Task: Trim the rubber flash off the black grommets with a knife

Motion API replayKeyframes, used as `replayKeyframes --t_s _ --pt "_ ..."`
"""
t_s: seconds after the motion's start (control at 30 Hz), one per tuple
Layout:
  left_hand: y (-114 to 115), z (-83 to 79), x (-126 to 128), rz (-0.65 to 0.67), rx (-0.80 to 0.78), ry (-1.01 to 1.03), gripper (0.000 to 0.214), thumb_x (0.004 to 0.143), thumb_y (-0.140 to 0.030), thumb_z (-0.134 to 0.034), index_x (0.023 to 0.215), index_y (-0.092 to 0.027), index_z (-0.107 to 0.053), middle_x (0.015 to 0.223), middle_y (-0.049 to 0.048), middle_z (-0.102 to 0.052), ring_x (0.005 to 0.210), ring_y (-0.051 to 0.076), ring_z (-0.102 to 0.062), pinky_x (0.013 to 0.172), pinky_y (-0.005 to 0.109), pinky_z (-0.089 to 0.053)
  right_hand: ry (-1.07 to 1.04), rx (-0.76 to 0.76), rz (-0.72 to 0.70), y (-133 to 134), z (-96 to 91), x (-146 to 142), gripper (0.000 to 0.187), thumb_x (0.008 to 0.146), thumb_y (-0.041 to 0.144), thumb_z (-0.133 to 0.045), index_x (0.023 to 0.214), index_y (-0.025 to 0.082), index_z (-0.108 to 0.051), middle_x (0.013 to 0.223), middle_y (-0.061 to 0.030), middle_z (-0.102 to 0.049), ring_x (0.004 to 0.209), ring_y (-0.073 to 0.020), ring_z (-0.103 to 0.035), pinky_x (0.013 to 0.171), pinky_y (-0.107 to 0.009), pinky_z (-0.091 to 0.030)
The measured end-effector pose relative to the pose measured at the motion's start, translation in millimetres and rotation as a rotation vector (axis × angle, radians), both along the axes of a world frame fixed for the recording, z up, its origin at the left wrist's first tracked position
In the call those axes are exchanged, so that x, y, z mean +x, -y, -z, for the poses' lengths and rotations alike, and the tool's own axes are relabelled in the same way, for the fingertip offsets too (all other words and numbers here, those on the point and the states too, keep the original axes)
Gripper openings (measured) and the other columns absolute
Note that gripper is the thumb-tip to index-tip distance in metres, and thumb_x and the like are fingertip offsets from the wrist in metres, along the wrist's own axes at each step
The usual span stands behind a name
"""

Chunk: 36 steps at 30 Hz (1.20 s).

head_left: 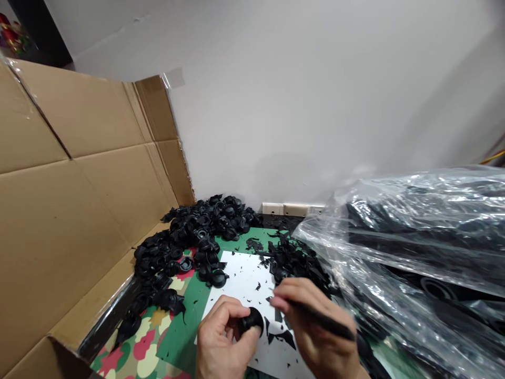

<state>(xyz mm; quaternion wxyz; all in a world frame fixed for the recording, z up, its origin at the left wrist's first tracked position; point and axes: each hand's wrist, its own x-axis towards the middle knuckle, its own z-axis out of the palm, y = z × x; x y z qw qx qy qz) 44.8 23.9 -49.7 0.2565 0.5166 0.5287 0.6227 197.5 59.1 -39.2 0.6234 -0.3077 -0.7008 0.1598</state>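
Note:
Low in the head view, my left hand pinches a small round black rubber part between thumb and fingers. To its right, my right hand is closed around a slim black-handled tool. The tool's thin tip points up and left, apart from the rubber part; its exact kind is hard to make out. Beneath both hands lies a white sheet dotted with black scraps. Several similar ribbed black rubber parts are heaped beyond my left hand.
A tall cardboard panel walls off the left side. Black trimmings pile up right of the sheet. Clear plastic bags holding black parts fill the right. Below are a green mat and a patterned cover. A wall rises behind.

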Motion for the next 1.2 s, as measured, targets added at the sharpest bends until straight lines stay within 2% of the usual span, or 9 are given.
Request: replayKeyframes --t_s 0.07,0.13,0.23,0.3,0.43,0.6,0.8,0.93,1.2 --pt "2 -2.9 3 -0.047 -0.016 0.010 0.015 0.055 -0.007 -0.068 0.063 -0.019 -0.065 0.066 -0.0016 -0.058 0.057 0.013 -0.054 0.048 0.019 -0.042 -0.122 -0.094 0.081 -6 0.3 5 0.005 0.082 0.019 -0.062 0.080 0.021 -0.066 0.075 -0.0038 -0.066 0.064 -0.0171 -0.063 0.058 -0.026 -0.052" --pt "2 -5.7 3 -0.062 -0.018 0.008 0.014 0.054 -0.008 -0.067 0.062 -0.020 -0.065 0.066 -0.0011 -0.059 0.058 0.014 -0.054 0.047 0.020 -0.042 -0.210 -0.255 0.098 -11 2.2 7 0.009 0.081 0.028 -0.063 0.077 0.021 -0.065 0.073 -0.0033 -0.065 0.061 -0.0176 -0.062 0.056 -0.028 -0.052" --pt "2 -7.8 0 -0.072 -0.008 0.008 0.014 0.053 -0.009 -0.069 0.062 -0.020 -0.066 0.067 -0.0005 -0.061 0.061 0.015 -0.056 0.048 0.021 -0.043 -0.239 -0.529 0.014 -13 4.4 6 0.022 0.081 0.041 -0.062 0.076 0.019 -0.063 0.066 -0.0015 -0.062 0.055 -0.0169 -0.058 0.053 -0.028 -0.049" --pt "1 -8.1 -3 -0.073 -0.012 0.010 0.013 0.054 -0.010 -0.070 0.062 -0.020 -0.066 0.067 -0.0001 -0.061 0.063 0.016 -0.057 0.049 0.022 -0.044 -0.238 -0.620 -0.061 -11 4.2 4 0.028 0.081 0.047 -0.059 0.074 0.019 -0.060 0.061 0.0002 -0.058 0.054 -0.0166 -0.056 0.052 -0.027 -0.046" --pt "0 -8.9 -8 -0.022 -0.039 0.011 0.010 0.056 -0.012 -0.072 0.062 -0.018 -0.067 0.066 0.0001 -0.062 0.059 0.015 -0.057 0.048 0.021 -0.046 -0.231 -0.655 -0.162 -8 1.5 -1 0.034 0.082 0.051 -0.055 0.069 0.019 -0.055 0.063 0.0008 -0.052 0.059 -0.0167 -0.052 0.056 -0.028 -0.043" --pt "0 -9.3 -6 -0.051 -0.027 0.095 0.011 0.056 -0.014 -0.075 0.061 -0.018 -0.067 0.064 -0.0014 -0.061 0.057 0.014 -0.055 0.049 0.020 -0.044 -0.206 -0.691 -0.253 -8 -1.0 -3 0.038 0.081 0.054 -0.054 0.067 0.019 -0.053 0.062 0.0019 -0.048 0.059 -0.0157 -0.046 0.057 -0.027 -0.039" --pt "-2 -8.0 -7 -0.060 -0.012 0.098 0.011 0.056 -0.012 -0.074 0.062 -0.018 -0.067 0.064 -0.0018 -0.060 0.058 0.013 -0.054 0.050 0.019 -0.044 -0.174 -0.770 -0.336 -6 -2.0 -7 0.035 0.082 0.052 -0.052 0.074 0.018 -0.054 0.067 -0.0001 -0.055 0.065 -0.0168 -0.050 0.061 -0.027 -0.040" --pt "-3 -6.6 -10 -0.070 0.008 0.067 0.011 0.056 -0.011 -0.073 0.061 -0.018 -0.067 0.065 -0.0015 -0.059 0.059 0.014 -0.055 0.051 0.020 -0.044 -0.148 -0.852 -0.403 -2 -4.5 -14 0.032 0.080 0.049 -0.053 0.077 0.017 -0.055 0.059 0.0025 -0.050 0.057 -0.0154 -0.048 0.055 -0.026 -0.039" --pt "-7 0.9 -23 -0.017 0.054 -0.177 0.009 0.063 -0.010 -0.070 0.064 -0.019 -0.067 0.065 0.0004 -0.059 0.059 0.015 -0.058 0.049 0.021 -0.048 -0.057 -0.635 -0.349 3 -7.5 -18 0.021 0.082 0.032 -0.055 0.068 0.019 -0.062 0.069 -0.0013 -0.054 0.064 -0.0172 -0.053 0.055 -0.026 -0.043"
